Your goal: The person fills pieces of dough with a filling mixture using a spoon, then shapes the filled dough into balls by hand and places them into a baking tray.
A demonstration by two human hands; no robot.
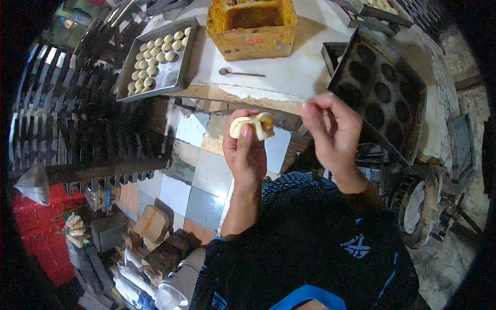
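Note:
My left hand [244, 150] is closed around a piece of dough [242, 125], held up in front of the table edge. The dough is pale and folded, and yellow filling shows at its right end. To the right, my right hand [337, 132] is raised apart from the dough, with loosely curled fingers and nothing visible in them. Beyond my hands a spoon [243, 73] lies on the table [201, 67]. Behind it stands a yellow, stained plastic tub [253, 47] with brownish-yellow residue inside.
A metal tray [190, 51] with rows of dough balls [170, 56] stands at the table's left. On the right a dark baking tray [356, 82] with round marks juts over the edge. Slatted racks [41, 108], red crates [44, 227] and a cardboard box [152, 223] are at left.

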